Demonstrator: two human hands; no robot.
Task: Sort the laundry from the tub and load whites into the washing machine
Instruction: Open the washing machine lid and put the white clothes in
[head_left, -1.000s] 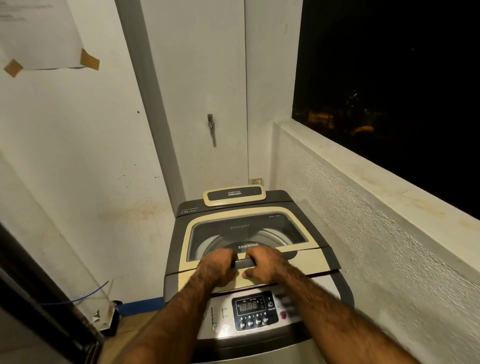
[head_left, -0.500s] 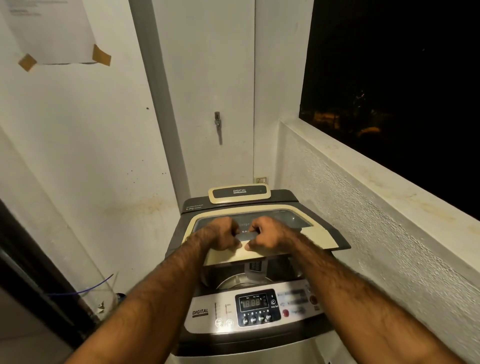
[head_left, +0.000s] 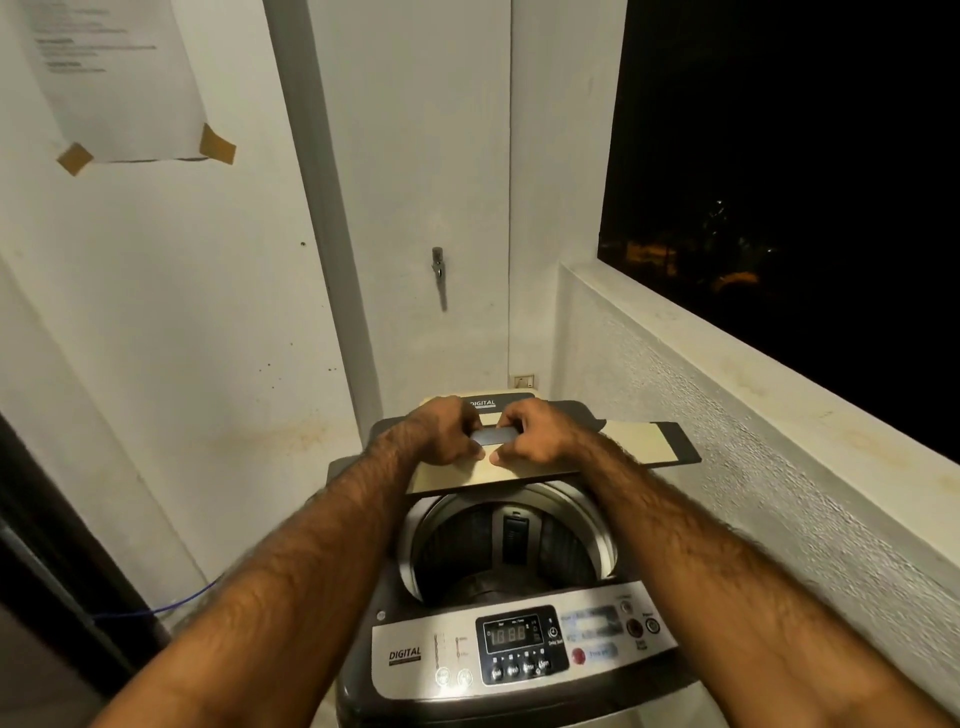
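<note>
A top-loading washing machine (head_left: 405, 657) with a silver control panel and lit display stands right in front of me. Its cream and dark lid (head_left: 639, 441) is raised and folded back, held almost level above the opening. My left hand (head_left: 441, 434) and my right hand (head_left: 535, 431) both grip the dark handle bar (head_left: 493, 435) at the lid's front edge. Below the lid the steel drum (head_left: 576, 551) is exposed, dark inside, with no clothes visible in it. No laundry or tub is in view.
White walls close in on the left and behind the machine, with a taped paper sheet (head_left: 114, 78) and a wall tap (head_left: 438, 262). A rough parapet ledge (head_left: 753, 374) runs along the right beside the lid. A blue wire (head_left: 176, 605) lies at the lower left.
The lid was flat and closed a second ago. Both hands have lifted it by the handle and pushed it up and back, folding it and uncovering the drum.
</note>
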